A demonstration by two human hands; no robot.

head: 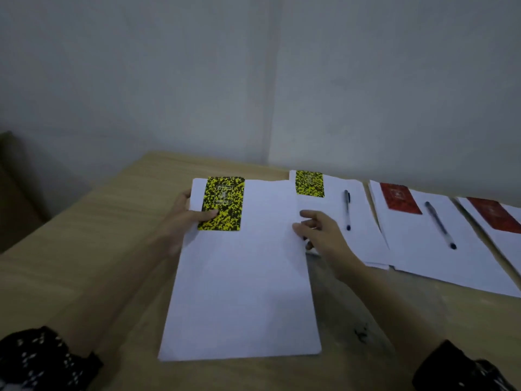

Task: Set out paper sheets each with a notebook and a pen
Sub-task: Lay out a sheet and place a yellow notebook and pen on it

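Observation:
A white paper sheet [242, 283] lies in front of me on the wooden table. A yellow-and-black notebook [222, 203] rests on its far left corner. My left hand [183, 218] grips the sheet's left edge, thumb pressing the notebook's lower left corner. My right hand [318, 230] sits at the sheet's right edge, fingers spread and touching the paper. To the right, a second sheet [355, 238] carries a yellow-and-black notebook [309, 183] and a pen [347, 209]. A third sheet [439, 258] holds a red notebook [400, 198] and a pen [439, 224].
A fourth sheet [507, 238] with a red notebook [499, 214] runs off the right edge. The table [84, 249] meets a grey wall behind. A dark scuff [361, 333] marks the wood near the front sheet's right corner.

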